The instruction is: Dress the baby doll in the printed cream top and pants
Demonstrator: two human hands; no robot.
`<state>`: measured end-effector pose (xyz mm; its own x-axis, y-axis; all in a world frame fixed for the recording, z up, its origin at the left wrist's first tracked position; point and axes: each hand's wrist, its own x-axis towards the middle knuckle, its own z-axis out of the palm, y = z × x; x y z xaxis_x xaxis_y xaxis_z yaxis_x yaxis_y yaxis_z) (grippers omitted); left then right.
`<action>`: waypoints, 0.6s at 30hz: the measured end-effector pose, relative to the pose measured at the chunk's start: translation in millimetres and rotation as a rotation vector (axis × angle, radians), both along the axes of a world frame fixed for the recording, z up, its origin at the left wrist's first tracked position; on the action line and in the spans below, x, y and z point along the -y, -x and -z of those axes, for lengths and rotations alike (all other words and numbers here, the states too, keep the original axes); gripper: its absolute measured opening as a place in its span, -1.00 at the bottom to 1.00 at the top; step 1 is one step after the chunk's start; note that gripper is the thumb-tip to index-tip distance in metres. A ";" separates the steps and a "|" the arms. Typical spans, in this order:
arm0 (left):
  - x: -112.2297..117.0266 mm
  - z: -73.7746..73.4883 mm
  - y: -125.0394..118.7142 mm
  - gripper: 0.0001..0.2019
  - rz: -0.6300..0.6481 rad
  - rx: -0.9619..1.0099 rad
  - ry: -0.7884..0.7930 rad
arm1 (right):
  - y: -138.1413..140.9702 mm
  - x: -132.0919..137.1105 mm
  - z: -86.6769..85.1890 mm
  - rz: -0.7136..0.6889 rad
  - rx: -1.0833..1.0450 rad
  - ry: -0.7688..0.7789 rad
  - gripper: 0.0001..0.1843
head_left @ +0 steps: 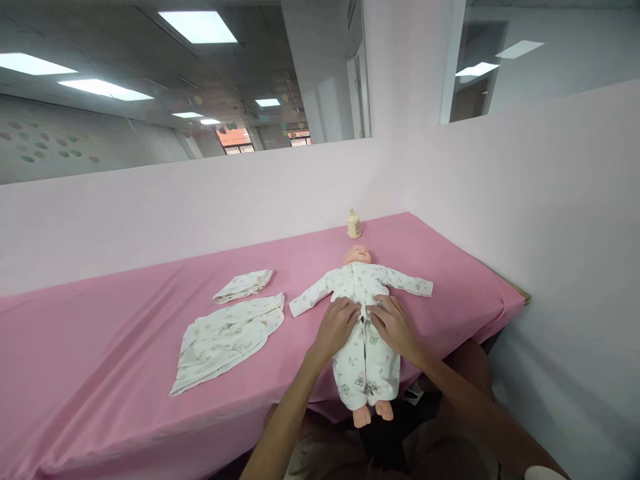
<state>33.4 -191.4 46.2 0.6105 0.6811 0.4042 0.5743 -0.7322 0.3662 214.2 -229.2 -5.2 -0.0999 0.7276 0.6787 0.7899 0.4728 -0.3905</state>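
The left hand (343,323) and right hand (393,322) curl over the middle of the white, printed cloth suit (356,281); whether they pinch it is unclear. The bald, plastic-looking doll (358,254) wearing it lies face-up on the pink cloth-covered table (120,333); light, even handling should prevent bunching.

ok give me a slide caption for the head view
Left hand and right hand on the white printed outfit of a doll lying on a pink cloth.

Pale bottle (354,225) stands upright on pink cover (120,327), near pale wall (200,203). Two printed cloths lie to the left: small cloth (243,286) behind large cloth (230,337). Glass pane (150,110) above shows lit ceiling panels (198,27).
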 end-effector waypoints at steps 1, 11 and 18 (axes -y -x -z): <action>-0.1 1.9 -1.1 -0.74 0.006 -0.016 -0.029 | 0.2 1.3 0.1 -0.003 0.015 -0.003 -0.70; 11.5 11.8 17.3 -0.71 -0.116 0.217 0.136 | -1.0 13.8 31.0 0.048 -0.238 0.026 -0.56; 34.5 52.8 66.8 -0.67 -0.384 0.297 0.173 | -13.3 45.1 85.8 0.254 -0.237 -0.028 -0.55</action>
<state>-33.4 -226.0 -6.5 0.1793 0.9057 0.3841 0.6425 -0.4035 0.6514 227.5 -274.3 -91.0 0.2448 0.6894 0.6818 0.7729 0.2858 -0.5665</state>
